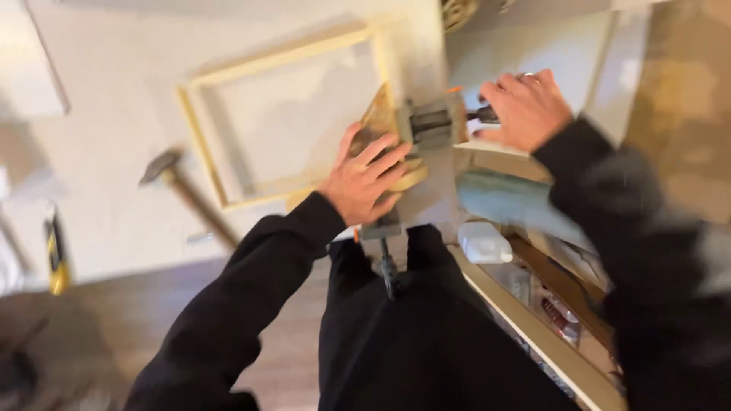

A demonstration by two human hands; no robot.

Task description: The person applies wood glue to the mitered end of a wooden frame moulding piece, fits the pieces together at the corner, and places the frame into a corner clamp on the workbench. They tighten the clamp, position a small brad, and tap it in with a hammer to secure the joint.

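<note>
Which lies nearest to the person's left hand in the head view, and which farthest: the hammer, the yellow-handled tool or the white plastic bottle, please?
From the left hand:
1. White plastic bottle, just right and below.
2. Hammer, to the left on the white surface.
3. Yellow-handled tool, far left edge.

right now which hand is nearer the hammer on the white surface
Left. The left hand presses on the wooden piece by the vise, a frame's width from the hammer. The right hand is farther off, beyond the vise, at its handle.
</note>
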